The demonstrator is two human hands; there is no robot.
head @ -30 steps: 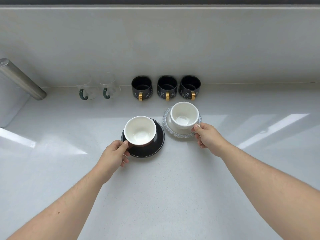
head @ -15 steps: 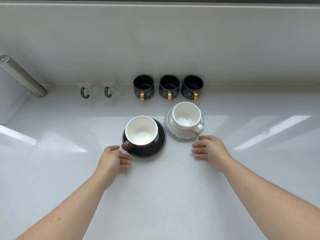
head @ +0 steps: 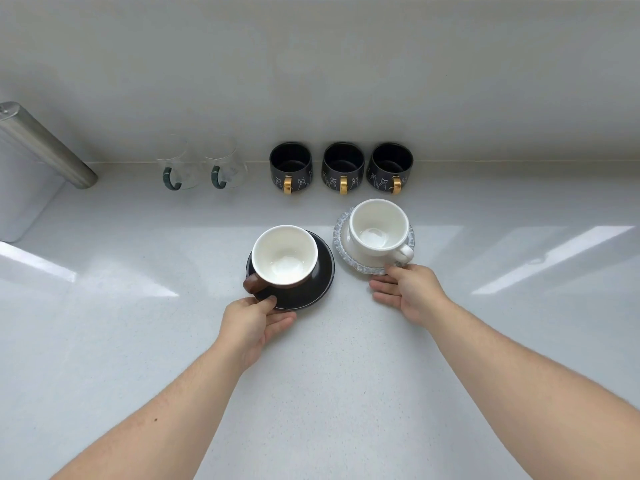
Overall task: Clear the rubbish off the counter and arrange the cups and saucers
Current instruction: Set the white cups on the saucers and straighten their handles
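A brown cup (head: 284, 258) with a white inside stands on a black saucer (head: 323, 275) in the middle of the counter. My left hand (head: 254, 323) pinches that saucer's near rim, thumb on top and fingers under it. To the right, a white cup (head: 377, 228) sits on a clear glass saucer (head: 341, 237), handle towards me. My right hand (head: 407, 292) holds the glass saucer's near rim, thumb on its edge.
Three black mugs (head: 341, 168) with gold handles line the back wall. Two clear glass cups (head: 202, 168) with green handles stand left of them. A steel tube (head: 45, 147) slants over a white container (head: 20, 199) at far left. The pale counter (head: 346, 393) stretches all around.
One second ago both hands were at the cups' handles. They then let go and drew back. Now each hand has come forward again and gripped its saucer's near rim.
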